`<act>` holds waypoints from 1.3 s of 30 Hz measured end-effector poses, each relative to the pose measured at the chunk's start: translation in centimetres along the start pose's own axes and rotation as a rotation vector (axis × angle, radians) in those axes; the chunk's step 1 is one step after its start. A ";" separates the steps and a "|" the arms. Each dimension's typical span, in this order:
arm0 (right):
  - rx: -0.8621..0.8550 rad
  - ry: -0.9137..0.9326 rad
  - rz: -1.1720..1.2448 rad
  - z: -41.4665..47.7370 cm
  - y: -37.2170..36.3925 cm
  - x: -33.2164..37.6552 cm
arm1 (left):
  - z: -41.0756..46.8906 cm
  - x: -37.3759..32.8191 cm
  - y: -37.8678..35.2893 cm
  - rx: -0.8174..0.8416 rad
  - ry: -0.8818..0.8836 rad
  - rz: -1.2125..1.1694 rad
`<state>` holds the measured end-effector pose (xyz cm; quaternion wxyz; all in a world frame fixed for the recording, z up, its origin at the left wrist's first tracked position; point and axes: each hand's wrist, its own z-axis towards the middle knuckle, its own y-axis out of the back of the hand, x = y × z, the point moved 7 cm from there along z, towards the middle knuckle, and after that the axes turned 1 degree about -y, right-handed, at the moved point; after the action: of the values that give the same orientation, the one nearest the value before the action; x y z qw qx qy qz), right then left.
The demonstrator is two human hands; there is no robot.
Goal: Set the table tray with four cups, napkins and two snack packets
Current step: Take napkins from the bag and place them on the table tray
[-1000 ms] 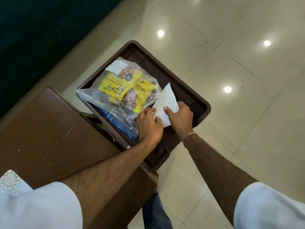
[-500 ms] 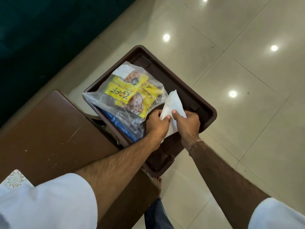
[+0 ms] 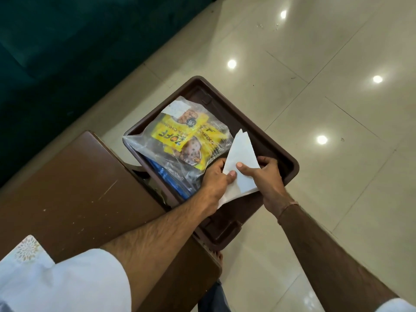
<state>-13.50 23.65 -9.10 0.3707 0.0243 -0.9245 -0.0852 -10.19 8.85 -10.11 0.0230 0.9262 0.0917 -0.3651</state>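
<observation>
A dark brown tray (image 3: 284,158) juts out past the edge of a brown table (image 3: 74,183). In it lies a clear bag with yellow snack packets (image 3: 184,138), and a blue packet (image 3: 171,176) shows beneath it. A white napkin (image 3: 242,158), folded to a triangle, stands tilted above the tray's near right part. My left hand (image 3: 215,181) pinches its lower left edge. My right hand (image 3: 267,176) grips it from the right, thumb on its face. No cups are in view.
Glossy cream floor tiles (image 3: 326,86) lie under and beyond the tray. A dark green sofa (image 3: 56,52) fills the upper left. A patterned white cloth (image 3: 24,251) sits at the table's near left corner. My foot (image 3: 217,257) shows below the tray.
Both hands have lifted and turned the napkin a little, so its point now stands higher over the tray. The snack bag has not moved on the tray.
</observation>
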 end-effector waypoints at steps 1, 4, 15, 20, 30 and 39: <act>0.022 0.013 0.002 0.0 0.2 0.0 | -0.1 0.2 0.0 0.013 -0.003 -0.001; 0.046 0.064 0.037 -0.2 0.6 0.0 | -0.7 0.6 0.1 0.014 -0.030 0.089; 0.126 0.226 -0.017 -6.8 0.1 5.5 | -8.2 -4.1 4.0 -0.099 -0.188 0.176; 0.227 0.318 -0.062 -13.2 -3.8 8.6 | -13.8 -5.9 9.2 -0.151 -0.239 0.110; 0.409 0.377 -0.117 -25.9 -15.8 11.2 | -26.4 -6.8 23.0 -0.338 -0.240 0.041; 0.577 0.462 -0.461 -34.9 -25.9 8.3 | -36.2 -0.6 33.9 -0.471 -0.134 -0.126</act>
<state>4.11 -7.65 16.84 0.5172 0.3512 -0.7735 0.1039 20.07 -20.59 15.99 0.2212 0.8614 0.2302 -0.3951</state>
